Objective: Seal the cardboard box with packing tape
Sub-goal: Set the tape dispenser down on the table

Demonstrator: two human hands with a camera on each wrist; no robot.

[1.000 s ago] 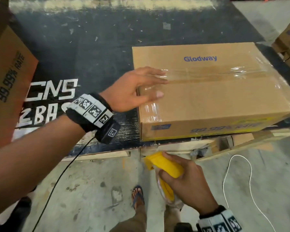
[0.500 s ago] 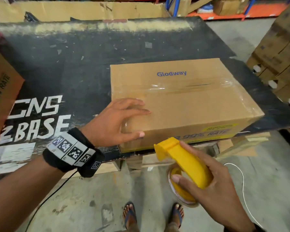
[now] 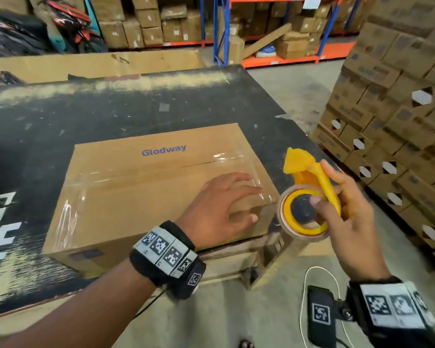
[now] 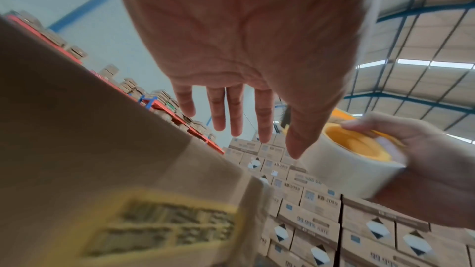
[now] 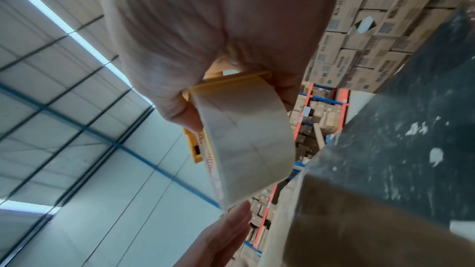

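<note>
A brown cardboard box [image 3: 148, 187] marked "Glodway" lies on the black table top, with clear tape along its top seam and down its ends. My left hand [image 3: 236, 197] is spread with straight fingers over the box's near right corner; in the left wrist view the fingers [image 4: 239, 117] reach past the box [image 4: 90, 129] edge, contact unclear. My right hand [image 3: 332, 194] grips a yellow tape dispenser [image 3: 312, 177] with a clear tape roll [image 3: 301, 217], held in the air just right of the box. In the right wrist view the roll [image 5: 244, 139] fills the grip.
The black table top [image 3: 86, 109] extends left and behind the box. Stacked cartons [image 3: 399, 121] rise close on the right. Shelving racks [image 3: 274, 33] stand at the back, a large flat cardboard sheet [image 3: 98, 64] lies behind the table, and a white cable [image 3: 309, 277] runs along the floor.
My right hand lifted the dispenser from below the table edge to the box's right end. My left hand moved from the box's left end to its near right corner.
</note>
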